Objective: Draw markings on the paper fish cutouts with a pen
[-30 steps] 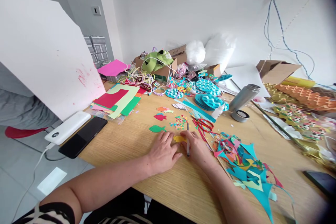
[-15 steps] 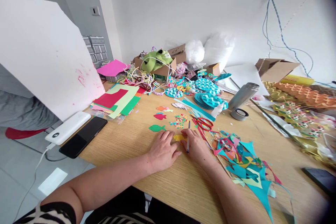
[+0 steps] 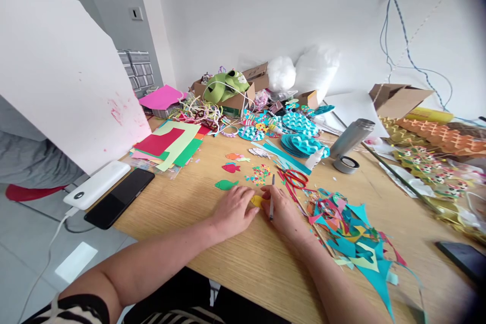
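centrally, on the wooden table (image 3: 243, 268): one yellow paper cut-out (image 3: 256, 200), lying flat between both hands and largely covered by them; left hand (image 3: 233, 211), palm down, fingers spread, pressing on the cut-out's left edge and grasping nothing; right hand (image 3: 284, 211), fingers closed around a pen (image 3: 272, 197) (tip end pointing away from the person), resting just right of the cut-out. nearby: green paper fish (image 3: 226, 185) just beyond the left hand; red paper fish (image 3: 231, 167) farther back; red scissors (image 3: 295, 178) beyond the right hand; heap of coloured paper scraps (image 3: 351, 230) to the right; black phone (image 3: 119, 197) and white power bank (image 3: 96, 185) at the table's left edge
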`<state>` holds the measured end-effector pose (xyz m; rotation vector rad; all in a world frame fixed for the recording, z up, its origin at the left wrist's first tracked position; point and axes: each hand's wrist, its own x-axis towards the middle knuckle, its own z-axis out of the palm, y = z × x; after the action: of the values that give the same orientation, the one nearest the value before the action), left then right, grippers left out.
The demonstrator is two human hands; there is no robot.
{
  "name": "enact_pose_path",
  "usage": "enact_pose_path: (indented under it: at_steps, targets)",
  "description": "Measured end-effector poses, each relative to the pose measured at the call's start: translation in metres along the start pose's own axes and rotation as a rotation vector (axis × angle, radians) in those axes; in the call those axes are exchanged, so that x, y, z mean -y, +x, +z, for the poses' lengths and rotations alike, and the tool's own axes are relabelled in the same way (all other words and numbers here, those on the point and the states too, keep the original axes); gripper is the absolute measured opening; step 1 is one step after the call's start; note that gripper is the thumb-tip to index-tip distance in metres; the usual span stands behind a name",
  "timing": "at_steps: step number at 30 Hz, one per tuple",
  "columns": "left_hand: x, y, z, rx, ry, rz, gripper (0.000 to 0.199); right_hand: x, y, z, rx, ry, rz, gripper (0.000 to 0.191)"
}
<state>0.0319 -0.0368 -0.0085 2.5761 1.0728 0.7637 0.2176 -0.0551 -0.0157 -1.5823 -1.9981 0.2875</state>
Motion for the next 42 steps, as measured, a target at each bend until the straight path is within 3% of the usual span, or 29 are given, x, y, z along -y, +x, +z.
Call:
enact_pose_path:
  at_steps: [6,14,20,26,42]
  targets:
    - [0.018,0.008,0.006,-0.039,-0.168,-0.081,0.044,0.001,-0.001,0.002,0.012,0.066,-0.053,0.036]
    - [0.018,0.01,0.011,-0.017,-0.366,-0.157,0.052,0.012,-0.003,0.001,-0.015,0.2,-0.104,0.03]
    - [0.019,0.012,0.013,-0.039,-0.492,-0.219,0.05,0.007,0.002,-0.003,-0.143,0.435,0.053,0.027]
    - [0.015,0.011,0.01,-0.043,-0.583,-0.233,0.049,0.009,0.005,-0.006,-0.05,0.581,0.134,0.04]
    - [0.019,0.014,0.006,-0.033,-0.775,-0.245,0.043,0.012,0.005,-0.003,-0.065,0.839,0.241,0.043]
